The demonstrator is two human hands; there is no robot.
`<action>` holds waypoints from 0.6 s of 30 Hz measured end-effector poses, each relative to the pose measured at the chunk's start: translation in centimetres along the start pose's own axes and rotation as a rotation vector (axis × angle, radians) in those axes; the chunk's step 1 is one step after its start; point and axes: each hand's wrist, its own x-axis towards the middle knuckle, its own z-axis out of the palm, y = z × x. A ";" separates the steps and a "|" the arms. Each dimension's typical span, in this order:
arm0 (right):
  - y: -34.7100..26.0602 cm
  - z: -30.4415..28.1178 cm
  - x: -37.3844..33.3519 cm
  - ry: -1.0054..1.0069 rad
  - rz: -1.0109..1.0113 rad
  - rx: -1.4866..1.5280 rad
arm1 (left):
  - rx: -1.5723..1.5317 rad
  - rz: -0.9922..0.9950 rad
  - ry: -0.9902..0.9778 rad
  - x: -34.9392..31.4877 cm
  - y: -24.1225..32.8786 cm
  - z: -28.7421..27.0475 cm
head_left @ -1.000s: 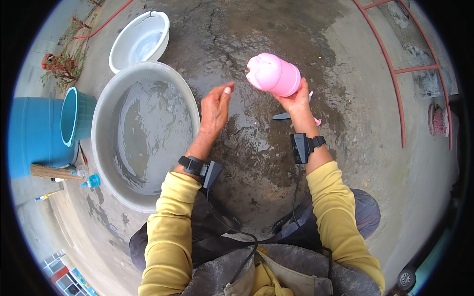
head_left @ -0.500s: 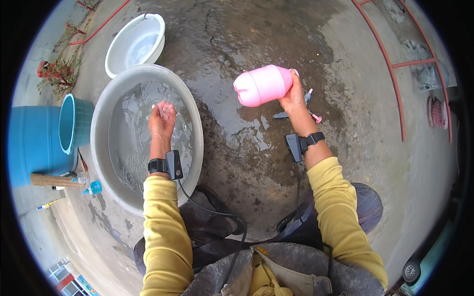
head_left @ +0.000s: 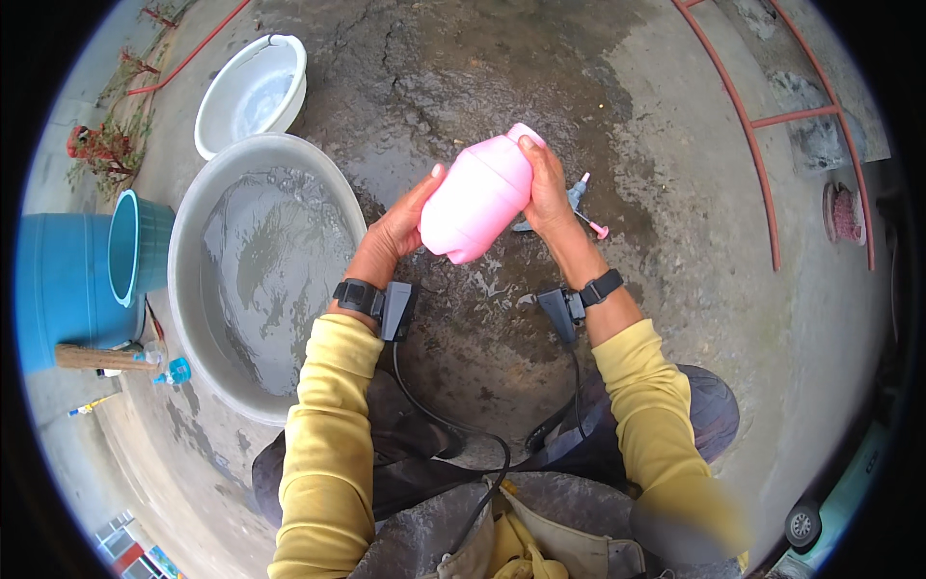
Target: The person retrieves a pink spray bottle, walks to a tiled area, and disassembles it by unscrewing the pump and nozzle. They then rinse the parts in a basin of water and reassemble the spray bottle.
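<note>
You hold the pink plastic bottle [head_left: 475, 199] between both hands above the wet concrete floor [head_left: 463, 87], tilted, one end up and away from you, the other low and toward you. Your right hand [head_left: 547, 189] wraps its right side, fingers reaching to the upper end; your left hand [head_left: 397, 232] presses its left side with the palm, thumb raised along the bottle. Both hands are closed on it, one on each flank, so the bottle sits directly between them. Compared with half a second ago: your left hand was then in the water of the large grey basin [head_left: 193, 318], well apart from the bottle, which your right hand alone held; it has since come across to the bottle, and the bottle has turned from lying roughly sideways to its present tilt. On the floor just beyond your right hand lies a small sprayer nozzle piece [head_left: 585, 205] with a pink tip, partly hidden by the hand. Containers: the large grey basin, to your left, holds shallow clear water with ripples. Beyond it, the smaller white basin [head_left: 220, 93] holds a little water too. Left of the grey basin, a blue bucket [head_left: 135, 253] lies on its side against a blue drum [head_left: 53, 280]; contents not discernible.
</note>
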 end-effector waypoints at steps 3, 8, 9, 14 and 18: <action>-1.3 0.2 0.0 -0.043 -0.004 -0.098 | -0.187 -0.071 -0.014 -1.4 -1.7 0.0; -2.0 1.7 0.8 -0.107 0.028 -0.126 | 0.061 0.283 0.101 -0.9 -2.1 1.5; -1.8 2.0 0.7 -0.081 0.046 -0.157 | 0.171 0.382 0.119 -0.6 -1.9 1.8; 0.7 3.7 -0.3 0.108 -0.040 -0.248 | 1.218 0.756 0.596 -0.4 -2.8 3.4; 1.7 3.1 0.1 0.203 -0.047 -0.186 | 1.409 0.872 0.706 -0.2 -3.8 3.7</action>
